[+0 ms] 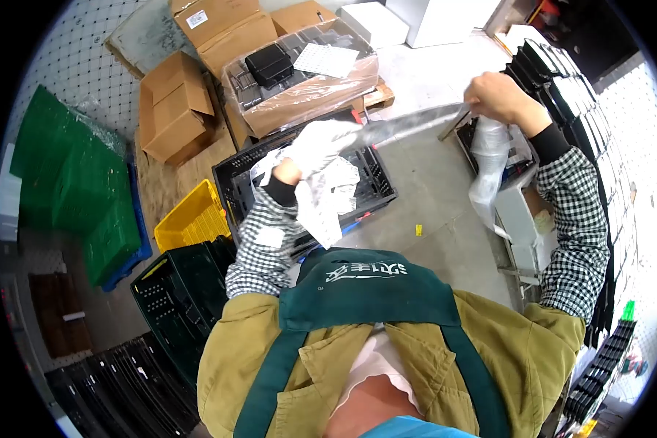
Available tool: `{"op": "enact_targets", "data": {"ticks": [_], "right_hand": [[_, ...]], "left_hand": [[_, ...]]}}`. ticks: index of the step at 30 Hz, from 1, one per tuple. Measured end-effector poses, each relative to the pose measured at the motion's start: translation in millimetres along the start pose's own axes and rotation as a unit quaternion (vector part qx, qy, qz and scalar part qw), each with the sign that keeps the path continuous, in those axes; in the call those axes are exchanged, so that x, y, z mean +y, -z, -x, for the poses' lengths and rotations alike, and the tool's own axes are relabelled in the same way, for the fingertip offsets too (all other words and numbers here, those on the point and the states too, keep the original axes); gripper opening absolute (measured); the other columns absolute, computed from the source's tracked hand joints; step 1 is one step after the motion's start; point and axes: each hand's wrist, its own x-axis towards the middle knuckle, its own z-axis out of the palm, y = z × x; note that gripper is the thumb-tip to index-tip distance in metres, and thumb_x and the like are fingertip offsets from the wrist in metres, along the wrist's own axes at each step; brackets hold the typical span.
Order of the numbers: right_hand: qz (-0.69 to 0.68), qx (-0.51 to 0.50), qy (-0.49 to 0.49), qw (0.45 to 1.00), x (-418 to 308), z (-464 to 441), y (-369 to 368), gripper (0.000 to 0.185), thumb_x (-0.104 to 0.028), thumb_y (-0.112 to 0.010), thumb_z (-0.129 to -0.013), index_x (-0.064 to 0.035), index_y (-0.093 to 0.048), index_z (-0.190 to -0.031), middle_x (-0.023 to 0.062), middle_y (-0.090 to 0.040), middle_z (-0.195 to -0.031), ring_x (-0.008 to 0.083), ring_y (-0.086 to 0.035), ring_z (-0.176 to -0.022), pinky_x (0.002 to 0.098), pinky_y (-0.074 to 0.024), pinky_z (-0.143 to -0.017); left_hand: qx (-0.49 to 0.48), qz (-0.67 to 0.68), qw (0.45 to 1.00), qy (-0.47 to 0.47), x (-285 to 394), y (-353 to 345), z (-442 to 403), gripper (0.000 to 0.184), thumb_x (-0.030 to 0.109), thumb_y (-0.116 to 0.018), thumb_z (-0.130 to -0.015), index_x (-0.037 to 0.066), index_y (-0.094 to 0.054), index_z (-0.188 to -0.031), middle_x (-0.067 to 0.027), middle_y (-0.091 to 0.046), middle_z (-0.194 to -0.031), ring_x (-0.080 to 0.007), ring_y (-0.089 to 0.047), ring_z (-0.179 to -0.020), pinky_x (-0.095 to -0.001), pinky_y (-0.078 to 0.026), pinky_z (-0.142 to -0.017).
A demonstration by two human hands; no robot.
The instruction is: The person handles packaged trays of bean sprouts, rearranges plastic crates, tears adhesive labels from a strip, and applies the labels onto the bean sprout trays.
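A clear plastic strip [416, 124] is stretched in the air between my two hands. My left hand [323, 146], in a white glove, is closed on its left end over a black crate [383, 191]. My bare right hand [495, 97] makes a fist around the other end, higher up and to the right. White crumpled sheets [332, 201] hang or lie just below my left hand; whether they are paper or film I cannot tell. Beneath my right hand, a bundle of translucent plastic wrap [490, 157] droops over a small stand.
Behind the crate stands a film-wrapped carton [299, 106] with a black box [269, 66] on top. An open cardboard box [174, 109], a yellow bin [196, 219] and green crates [80, 186] are at left. Black racked parts [562, 87] line the right side.
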Motion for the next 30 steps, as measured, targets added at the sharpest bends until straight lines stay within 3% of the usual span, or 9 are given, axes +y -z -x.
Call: {"op": "enact_targets", "data": {"ticks": [2, 8, 14, 16, 18, 20, 24, 26, 30], "right_hand": [[-0.092, -0.11, -0.057, 0.988, 29, 7, -13, 0.029, -0.007, -0.076, -0.064, -0.0011, -0.07, -0.092, 0.017, -0.068, -0.082, 0.0302, -0.066, -0.082, 0.0369, -0.0529, -0.074], [-0.244, -0.259, -0.047, 0.933, 67, 18, -42, 0.033, -0.003, -0.074, -0.069, -0.0005, -0.069, -0.101, 0.0148, -0.07, -0.091, 0.0254, -0.066, -0.08, 0.0339, -0.0512, -0.076], [-0.209, -0.139, 0.141, 0.958, 75, -18, -76, 0.029, -0.016, -0.073, -0.074, 0.0011, -0.068, -0.097, 0.0177, -0.067, -0.087, 0.0326, -0.063, -0.085, 0.0375, -0.0485, -0.078], [-0.178, -0.057, 0.212, 0.959, 51, -41, -83, 0.029, -0.021, -0.073, -0.073, -0.0019, -0.067, -0.094, 0.0135, -0.066, -0.091, 0.0304, -0.061, -0.09, 0.0386, -0.0482, -0.078], [-0.117, -0.048, 0.249, 0.96, 6, -61, -53, 0.026, -0.02, -0.071, -0.072, -0.0076, -0.068, -0.095, 0.0115, -0.065, -0.09, 0.0304, -0.06, -0.087, 0.0395, -0.0485, -0.077], [-0.051, -0.056, 0.241, 0.967, -35, -75, -11, 0.026, -0.019, -0.069, -0.072, -0.0082, -0.067, -0.095, 0.0124, -0.065, -0.089, 0.03, -0.061, -0.084, 0.0411, -0.0487, -0.074], [-0.304, 0.178, 0.208, 0.913, -22, -113, -14, 0.022, -0.021, -0.063, -0.083, -0.0103, -0.064, -0.103, 0.0099, -0.067, -0.079, 0.0252, -0.066, -0.074, 0.0365, -0.0511, -0.066], [-0.455, 0.248, 0.131, 0.845, 5, -132, -48, 0.022, -0.019, -0.062, -0.087, -0.008, -0.064, -0.105, 0.0087, -0.067, -0.077, 0.0191, -0.065, -0.071, 0.0326, -0.0502, -0.064], [-0.451, 0.069, -0.034, 0.889, 24, -145, -237, 0.023, -0.021, -0.063, -0.086, -0.0046, -0.065, -0.102, 0.0102, -0.067, -0.076, 0.017, -0.064, -0.07, 0.032, -0.0497, -0.064]], "left_hand": [[-0.137, 0.06, 0.986, 0.074, -20, 12, 8, 0.029, 0.021, -0.057, -0.091, 0.002, -0.064, -0.111, -0.0136, -0.067, -0.103, -0.0221, -0.062, -0.093, -0.0312, -0.048, -0.084], [-0.089, 0.073, 0.963, 0.245, -34, 28, 47, 0.03, 0.022, -0.058, -0.089, 0.0, -0.066, -0.108, -0.0109, -0.067, -0.1, -0.0182, -0.06, -0.094, -0.0289, -0.047, -0.085], [-0.058, -0.479, 0.846, 0.227, -49, 7, 38, 0.062, 0.028, -0.066, -0.083, 0.004, -0.045, -0.135, -0.0168, -0.05, -0.132, -0.0301, -0.05, -0.118, -0.0355, -0.041, -0.098], [0.071, -0.187, 0.979, 0.03, -8, -17, -9, 0.08, 0.033, -0.07, -0.078, 0.008, -0.032, -0.143, -0.0184, -0.044, -0.138, -0.0336, -0.046, -0.124, -0.0387, -0.039, -0.101], [0.111, -0.183, 0.976, -0.043, 37, -52, -49, 0.082, 0.035, -0.072, -0.075, 0.01, -0.033, -0.143, -0.0213, -0.047, -0.134, -0.0372, -0.048, -0.121, -0.0396, -0.041, -0.099], [0.047, -0.125, 0.978, 0.158, 49, -65, -68, 0.072, 0.034, -0.072, -0.075, 0.008, -0.043, -0.136, -0.022, -0.055, -0.125, -0.0367, -0.054, -0.112, -0.0387, -0.043, -0.096], [0.166, -0.03, 0.976, 0.139, 5, 5, -14, 0.037, 0.026, -0.062, -0.085, 0.003, -0.061, -0.115, -0.0131, -0.066, -0.106, -0.0274, -0.062, -0.099, -0.033, -0.048, -0.086], [0.317, -0.382, 0.863, 0.091, -36, 49, 56, 0.021, 0.013, -0.056, -0.087, -0.001, -0.066, -0.099, -0.014, -0.068, -0.089, -0.0245, -0.066, -0.079, -0.0303, -0.053, -0.072], [0.642, 0.283, 0.68, 0.211, -155, 65, 252, 0.041, 0.02, -0.058, -0.091, -0.006, -0.051, -0.122, -0.0128, -0.059, -0.117, -0.0262, -0.06, -0.102, -0.0373, -0.05, -0.087]]}}
